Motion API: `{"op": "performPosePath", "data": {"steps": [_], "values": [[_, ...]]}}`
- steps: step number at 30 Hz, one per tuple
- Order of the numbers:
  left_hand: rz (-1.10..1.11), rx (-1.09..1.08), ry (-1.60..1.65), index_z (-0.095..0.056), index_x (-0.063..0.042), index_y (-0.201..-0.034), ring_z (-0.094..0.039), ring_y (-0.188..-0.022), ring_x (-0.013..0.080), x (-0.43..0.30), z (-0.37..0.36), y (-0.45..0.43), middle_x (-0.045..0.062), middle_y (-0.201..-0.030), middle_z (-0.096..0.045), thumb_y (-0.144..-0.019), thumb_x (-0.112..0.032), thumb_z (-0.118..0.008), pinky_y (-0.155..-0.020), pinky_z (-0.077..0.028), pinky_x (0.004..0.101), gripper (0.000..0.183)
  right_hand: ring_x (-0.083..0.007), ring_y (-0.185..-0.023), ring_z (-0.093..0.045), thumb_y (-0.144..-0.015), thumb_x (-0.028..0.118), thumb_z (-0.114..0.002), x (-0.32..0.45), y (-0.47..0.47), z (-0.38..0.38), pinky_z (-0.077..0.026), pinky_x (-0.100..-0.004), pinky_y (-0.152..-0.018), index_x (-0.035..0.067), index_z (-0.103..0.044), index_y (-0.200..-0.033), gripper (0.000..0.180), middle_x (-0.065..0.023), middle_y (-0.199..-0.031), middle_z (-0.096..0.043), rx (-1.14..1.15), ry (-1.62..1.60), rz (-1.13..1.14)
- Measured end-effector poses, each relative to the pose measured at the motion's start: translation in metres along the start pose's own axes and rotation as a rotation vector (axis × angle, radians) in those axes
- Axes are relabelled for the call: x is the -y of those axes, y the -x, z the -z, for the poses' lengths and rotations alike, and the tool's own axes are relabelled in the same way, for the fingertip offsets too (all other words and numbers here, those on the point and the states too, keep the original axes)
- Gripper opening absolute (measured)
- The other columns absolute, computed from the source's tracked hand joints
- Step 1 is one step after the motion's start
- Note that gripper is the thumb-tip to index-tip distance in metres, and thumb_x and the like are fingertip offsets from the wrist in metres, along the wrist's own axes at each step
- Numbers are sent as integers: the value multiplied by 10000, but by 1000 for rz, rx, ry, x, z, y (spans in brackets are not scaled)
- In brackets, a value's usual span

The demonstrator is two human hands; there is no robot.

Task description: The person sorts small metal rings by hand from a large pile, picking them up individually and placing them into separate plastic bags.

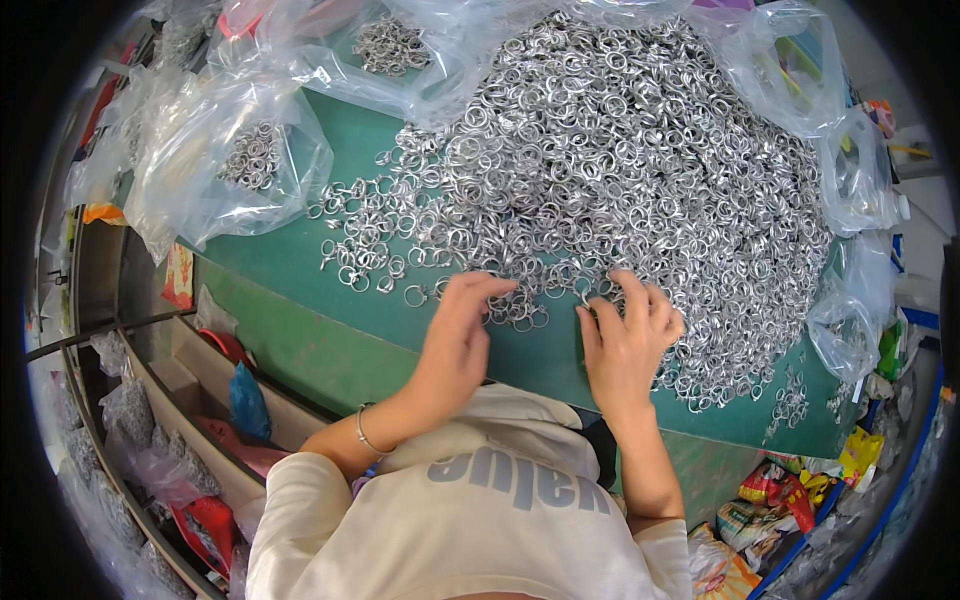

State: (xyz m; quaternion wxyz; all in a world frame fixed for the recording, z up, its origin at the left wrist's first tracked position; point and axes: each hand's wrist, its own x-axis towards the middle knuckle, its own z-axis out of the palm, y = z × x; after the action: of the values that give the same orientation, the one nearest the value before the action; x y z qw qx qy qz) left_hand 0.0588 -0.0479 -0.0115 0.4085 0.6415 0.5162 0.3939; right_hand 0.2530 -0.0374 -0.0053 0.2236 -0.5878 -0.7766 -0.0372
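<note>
A large heap of silver-coloured metal rings (pixel 630 150) covers much of the green tabletop (pixel 360 315). At the heap's near edge, the fingers of my left hand (pixel 461 337) curl over a small cluster of rings (pixel 525 311). My right hand (pixel 630 337) rests its spread fingertips at the rings a little further right. No ring is plainly gripped in the right hand. Whether the left fingers pinch a ring is hidden and slightly blurred. Looser rings (pixel 367 232) are scattered left of the heap.
Clear plastic bags, one holding rings (pixel 255 154), lie at the left, and another bag (pixel 847 322) at the right edge. A separate ring pile (pixel 390 45) is at the back. Drawers with bags (pixel 135 420) stand lower left; colourful packets (pixel 780 495) lie lower right.
</note>
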Motion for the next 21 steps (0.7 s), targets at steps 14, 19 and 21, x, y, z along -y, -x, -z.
{"op": "performPosePath", "data": {"steps": [14, 19, 21], "values": [[-113, -33, -372, -616, -83, -962, -421, -843, 246, -8, 5, 8, 100, -1014, -450, -712, -40, -724, -702, -361, 325, 277, -250, -604, -519, -838, 23, -591, 30, 7, -1, -421, -346, -523, 27, -597, -1055, 217, -114, -848, -470, 210, -489, -255], [-174, -33, -467, -620, -71, -908, -427, -805, 253, 1, 1, 1, 85, -975, -476, -722, -19, -703, -718, -354, 358, 210, -277, -593, -522, -820, 3, -613, 29, 6, -11, -404, -381, -505, 7, -563, -999, 186, -119, -801, -455, 215, -401, -215], [-179, -36, -456, -619, -71, -892, -435, -803, 252, 2, 7, 2, 82, -966, -485, -720, -18, -703, -718, -354, 356, 200, -254, -564, -505, -814, -6, -621, 18, 5, -3, -390, -370, -489, 7, -558, -971, 170, -112, -772, -441, 151, -542, -297]]}}
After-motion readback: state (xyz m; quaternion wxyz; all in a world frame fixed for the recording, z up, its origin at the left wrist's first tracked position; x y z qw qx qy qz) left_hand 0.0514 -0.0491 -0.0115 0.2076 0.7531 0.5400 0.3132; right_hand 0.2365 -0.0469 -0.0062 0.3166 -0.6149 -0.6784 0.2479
